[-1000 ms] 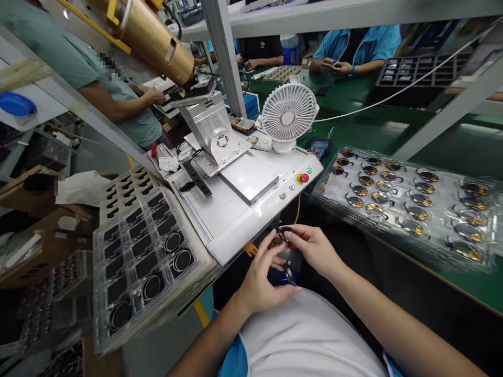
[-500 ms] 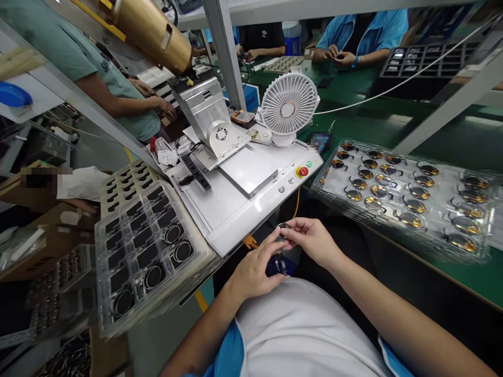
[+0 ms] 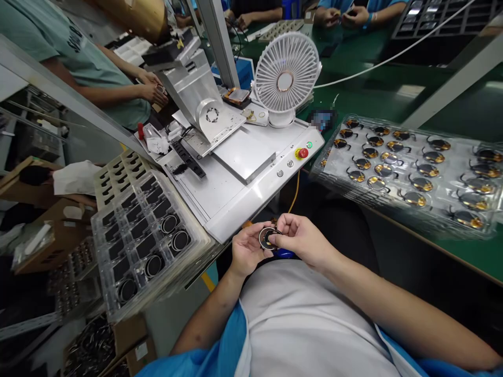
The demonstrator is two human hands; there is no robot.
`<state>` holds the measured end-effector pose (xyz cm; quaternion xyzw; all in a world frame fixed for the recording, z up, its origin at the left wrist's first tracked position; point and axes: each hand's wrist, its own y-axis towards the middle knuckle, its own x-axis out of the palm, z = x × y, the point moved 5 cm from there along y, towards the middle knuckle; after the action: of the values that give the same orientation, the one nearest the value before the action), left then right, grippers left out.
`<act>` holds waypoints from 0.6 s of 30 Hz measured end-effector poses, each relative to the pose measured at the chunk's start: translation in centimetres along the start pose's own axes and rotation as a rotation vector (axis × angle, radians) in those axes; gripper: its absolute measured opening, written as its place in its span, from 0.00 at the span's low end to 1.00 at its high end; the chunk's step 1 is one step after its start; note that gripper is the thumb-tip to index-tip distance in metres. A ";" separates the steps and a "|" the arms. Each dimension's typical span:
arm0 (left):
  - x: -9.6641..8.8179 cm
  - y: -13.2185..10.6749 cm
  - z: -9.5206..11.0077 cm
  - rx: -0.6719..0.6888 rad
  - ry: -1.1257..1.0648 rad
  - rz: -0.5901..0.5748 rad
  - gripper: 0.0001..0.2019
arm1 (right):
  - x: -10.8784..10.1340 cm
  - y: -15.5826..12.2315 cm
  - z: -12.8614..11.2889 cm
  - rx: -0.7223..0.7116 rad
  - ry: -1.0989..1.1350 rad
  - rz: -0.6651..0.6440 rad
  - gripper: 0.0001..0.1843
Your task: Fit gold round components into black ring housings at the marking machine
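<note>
A small round metal-rimmed part [image 3: 266, 238] with a dark and coppery inside faces up between my two hands, close in front of my shirt. My left hand [image 3: 248, 250] grips it from the left, fingers behind its far side and thumb near the lower edge. From the right, my right hand [image 3: 301, 238] has its thumb on the face of the part, with the other fingers curled at its right edge. Those curled fingertips are partly hidden. Something blue [image 3: 285, 254] shows below the right hand.
A white machine [image 3: 236, 196] with a red button [image 3: 302, 153] stands ahead, a white fan [image 3: 286, 78] on it. On the left lies a clear tray [image 3: 118, 230] holding several rings; on the right, stacked trays [image 3: 393, 191] of round parts with cables. A co-worker [image 3: 98, 78] stands at far left.
The round part has turned its face up toward me. My left hand has drawn back and wrapped round its left side; my right thumb has moved onto its face. The view has tilted down.
</note>
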<state>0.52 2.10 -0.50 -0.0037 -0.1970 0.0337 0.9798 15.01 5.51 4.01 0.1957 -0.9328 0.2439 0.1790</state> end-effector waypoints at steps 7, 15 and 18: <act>0.1 -0.1 0.7 0.162 -0.029 -0.080 0.27 | 0.7 -0.7 -0.9 -0.140 -0.190 0.069 0.16; 0.1 0.0 0.8 0.232 -0.009 -0.132 0.31 | 1.3 -0.9 -1.2 -0.124 -0.174 0.039 0.16; 0.0 0.0 0.9 0.252 0.033 -0.128 0.31 | 1.3 -0.8 -1.3 -0.139 -0.188 0.044 0.15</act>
<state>0.19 2.06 0.31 0.1313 -0.1750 -0.0044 0.9758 14.55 5.14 5.94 0.1842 -0.9643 0.1628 0.0983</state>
